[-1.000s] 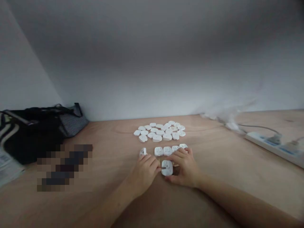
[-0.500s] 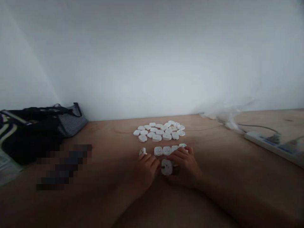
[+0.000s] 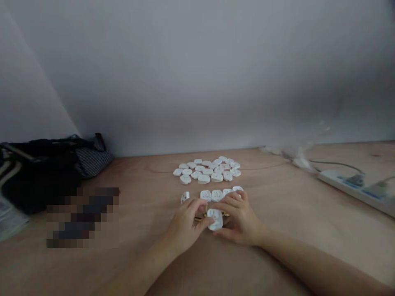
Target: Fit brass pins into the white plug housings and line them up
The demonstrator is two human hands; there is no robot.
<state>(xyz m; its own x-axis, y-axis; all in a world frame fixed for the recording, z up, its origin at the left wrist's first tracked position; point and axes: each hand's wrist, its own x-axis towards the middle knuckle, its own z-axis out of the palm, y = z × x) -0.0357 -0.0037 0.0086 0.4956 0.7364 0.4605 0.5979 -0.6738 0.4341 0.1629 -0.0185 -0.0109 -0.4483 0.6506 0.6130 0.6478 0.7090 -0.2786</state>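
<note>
A white rounded-square plastic socket housing (image 3: 215,220) with small holes stands tilted between my hands. My left hand (image 3: 185,226) has its thumb on the housing's left edge, its fingers curled behind. My right hand (image 3: 242,220) is curled round the housing's right side, index finger above and thumb below. Small brass-coloured pieces (image 3: 226,214) show beside the housing, partly hidden by my fingers. Just beyond my hands is a row of similar white housings (image 3: 205,196), its right end partly covered by my right hand. Another housing (image 3: 185,197) stands on edge beyond my left hand.
Several white housings (image 3: 203,179) lie spread on the wooden table (image 3: 138,197) near the wall. At left are a black bag (image 3: 43,172) and a pixelated dark object (image 3: 83,218). A power strip (image 3: 348,185) with plugs and clear plastic wrapping (image 3: 300,158) are at right.
My left hand has turned and opened out from a tighter curl, its thumb now on the housing. The housing has shifted slightly left and tilted. The picture is brighter on the table.
</note>
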